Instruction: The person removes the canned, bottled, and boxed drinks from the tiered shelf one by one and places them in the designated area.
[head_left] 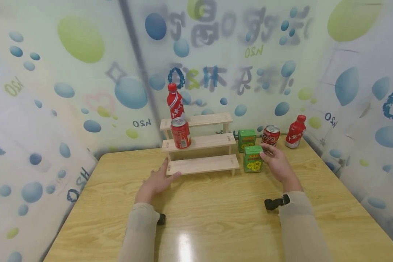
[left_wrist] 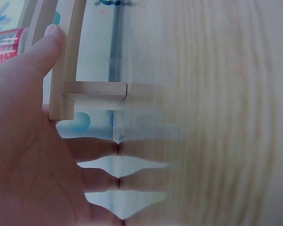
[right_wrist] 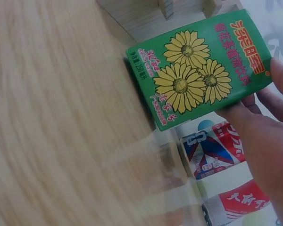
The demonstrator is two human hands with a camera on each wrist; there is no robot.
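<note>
My right hand [head_left: 278, 165] grips a green drink carton [head_left: 253, 160] printed with yellow flowers, its fingers at the top right of the box. The carton [right_wrist: 198, 70] shows its flowered face in the right wrist view. It stands just right of a three-tier wooden shelf [head_left: 203, 164]. At that shelf's lower left corner is my left hand [head_left: 155, 183]; in the left wrist view its thumb lies along the bottom tier and its straight fingers [left_wrist: 99, 147] touch the tabletop. A red can [head_left: 181, 134] stands on the middle tier, and a red bottle [head_left: 175, 103] on the top one.
Behind the gripped carton stands another green carton [head_left: 246, 140]. To its right are a red cola can [head_left: 270, 134] and a red-capped bottle [head_left: 295, 133]. The wooden table [head_left: 213, 225] meets patterned wall sheets [head_left: 357, 120] at the back and sides.
</note>
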